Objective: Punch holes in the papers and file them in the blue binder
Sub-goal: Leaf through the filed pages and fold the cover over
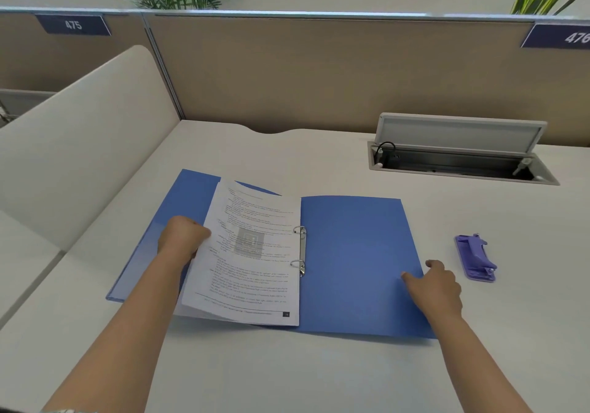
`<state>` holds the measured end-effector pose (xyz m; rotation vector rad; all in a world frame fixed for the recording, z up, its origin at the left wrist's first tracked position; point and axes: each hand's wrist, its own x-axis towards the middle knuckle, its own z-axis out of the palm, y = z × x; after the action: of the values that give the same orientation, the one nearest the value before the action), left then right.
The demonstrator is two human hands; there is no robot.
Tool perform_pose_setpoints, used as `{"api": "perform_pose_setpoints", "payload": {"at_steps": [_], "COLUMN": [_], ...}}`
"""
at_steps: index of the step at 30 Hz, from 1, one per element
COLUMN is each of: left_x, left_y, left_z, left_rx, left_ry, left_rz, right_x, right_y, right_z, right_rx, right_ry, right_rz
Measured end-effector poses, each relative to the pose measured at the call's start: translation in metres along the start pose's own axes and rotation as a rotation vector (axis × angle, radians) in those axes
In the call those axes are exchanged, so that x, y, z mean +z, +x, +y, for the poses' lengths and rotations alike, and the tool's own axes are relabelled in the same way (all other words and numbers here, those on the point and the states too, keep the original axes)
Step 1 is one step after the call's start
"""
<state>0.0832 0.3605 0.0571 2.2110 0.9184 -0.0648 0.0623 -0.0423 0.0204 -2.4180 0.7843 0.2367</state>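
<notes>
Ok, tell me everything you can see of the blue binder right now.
The binder lies open and flat on the desk, a thin blue cover that looks like plastic. Two metal rings sit at its spine. The printed papers hang on the rings over its left half, their outer edge lifted by the left hand. The right hand touches the bare right cover near its edge.

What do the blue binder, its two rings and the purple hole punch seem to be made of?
Blue binder: probably thin plastic sheet with a matte finish; the color is even and the cover lies flat.
Rings: metal, most likely; they are silvery and shine with bright glints.
Purple hole punch: apparently molded plastic, one solid color with soft highlights; any metal parts inside are not visible.
</notes>
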Motion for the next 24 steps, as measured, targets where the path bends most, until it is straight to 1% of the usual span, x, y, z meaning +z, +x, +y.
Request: {"api": "perform_pose_setpoints", "payload": {"at_steps": [2,4,6,9,12,15,17,19,21,24], "left_x": [-0.004,-0.005,-0.003,0.009,0.028,0.052,0.071,0.090,0.107,0.127], "left_y": [-0.009,-0.020,-0.037,-0.067,-0.097,-0.123,-0.135,-0.146,-0.157,-0.174], "left_z": [0.019,0.042,0.069,0.108,0.138,0.154,0.157,0.156,0.152,0.142], "left_rx": [0.034,0.084,0.156,0.267,0.340,0.383,0.385,0.354,0.306,0.204], "left_ry": [-0.111,-0.176,-0.211,-0.227,-0.242,-0.296,-0.338,-0.369,-0.386,-0.384], "left_rz": [-0.050,-0.100,-0.161,-0.238,-0.319,-0.394,-0.438,-0.517,-0.614,-0.756], "right_x": [-0.002,-0.003,-0.004,-0.008,-0.016,-0.024,-0.027,-0.029,-0.029,-0.027], "right_y": [-0.005,-0.011,-0.021,-0.039,-0.054,-0.059,-0.055,-0.050,-0.046,-0.040], "right_z": [-0.008,-0.017,-0.030,-0.052,-0.070,-0.080,-0.080,-0.075,-0.068,-0.058], "right_rx": [-0.063,-0.145,-0.199,-0.219,-0.253,-0.281,-0.253,-0.213,-0.186,-0.116], "right_ry": [0.019,0.109,0.258,0.464,0.590,0.661,0.702,0.693,0.634,0.528], "right_rz": [0.041,0.017,-0.073,-0.261,-0.425,-0.520,-0.547,-0.554,-0.567,-0.514]}}
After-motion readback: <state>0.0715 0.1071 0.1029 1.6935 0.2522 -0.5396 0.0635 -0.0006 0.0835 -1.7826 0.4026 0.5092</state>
